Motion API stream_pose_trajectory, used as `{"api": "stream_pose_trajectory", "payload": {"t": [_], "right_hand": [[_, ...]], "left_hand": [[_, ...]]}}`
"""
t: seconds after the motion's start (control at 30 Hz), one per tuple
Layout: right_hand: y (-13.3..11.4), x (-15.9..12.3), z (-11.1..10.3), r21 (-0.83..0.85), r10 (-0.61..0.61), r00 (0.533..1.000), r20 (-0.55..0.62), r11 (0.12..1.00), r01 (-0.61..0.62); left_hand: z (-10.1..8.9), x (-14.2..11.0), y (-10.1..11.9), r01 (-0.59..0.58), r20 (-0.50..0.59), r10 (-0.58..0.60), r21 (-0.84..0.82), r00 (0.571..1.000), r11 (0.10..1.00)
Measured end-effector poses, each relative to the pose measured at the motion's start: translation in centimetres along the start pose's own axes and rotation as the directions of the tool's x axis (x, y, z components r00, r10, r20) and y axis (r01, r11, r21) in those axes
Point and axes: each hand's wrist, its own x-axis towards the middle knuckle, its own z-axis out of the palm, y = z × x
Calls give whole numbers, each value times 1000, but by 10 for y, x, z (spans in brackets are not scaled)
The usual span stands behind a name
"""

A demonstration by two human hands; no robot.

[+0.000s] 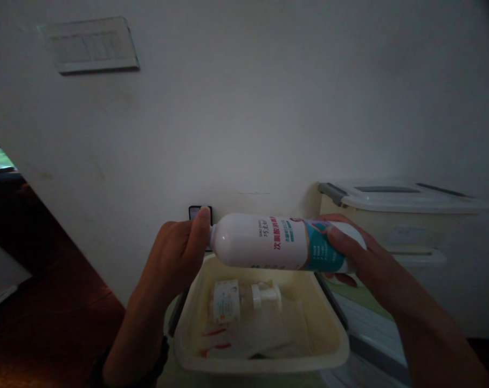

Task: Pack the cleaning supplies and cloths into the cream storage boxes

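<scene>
I hold a white bottle (pixel 264 241) with red lettering and a teal label sideways in front of me, above an open cream plastic bin (pixel 329 328). My right hand (pixel 361 256) is wrapped round the bottle's base end. My left hand (pixel 177 258) is closed round the bottle's neck end, hiding the cap. Inside the bin lie a small pump bottle (pixel 244 299) on its side and some clear packets with red marks.
A white wall (pixel 244 108) rises close behind, with a wall plate (pixel 93 46) at upper left and a small dark socket (pixel 195 211) behind my left thumb. A lidded storage box (pixel 401 207) stands at right. Reddish-brown floor (pixel 54 318) lies at left.
</scene>
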Motion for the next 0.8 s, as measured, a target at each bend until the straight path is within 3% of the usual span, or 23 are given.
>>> {"api": "stream_pose_trajectory", "payload": {"t": [0.2,0.4,0.47,0.53,0.6,0.67,0.73,0.8], "right_hand": [[1,2,2,22,42,997,-58,999,-41],[7,5,0,47,121,986,-115,992,-116],[7,6,0,59,119,990,-81,992,-114],[5,5,1,32,90,995,-44,996,-88],[3,4,2,-28,65,997,-38,997,-66],[1,2,4,-96,32,999,-35,995,-36],[-2,0,6,-161,-12,1000,-12,987,10],[-4,-3,7,-225,-44,999,18,973,47]], "left_hand": [[1,0,0,-7,8,7,69,1000,998],[4,-2,3,22,-100,-20,25,995,999],[4,-2,2,2,-56,-4,-42,998,999],[4,-3,-1,27,91,-13,-147,996,989],[5,-3,-5,144,349,-46,-260,936,955],[6,-5,-9,273,612,-36,-299,790,914],[9,-6,-11,281,738,39,-305,673,910],[13,-8,-12,231,758,106,-325,644,917]]}}
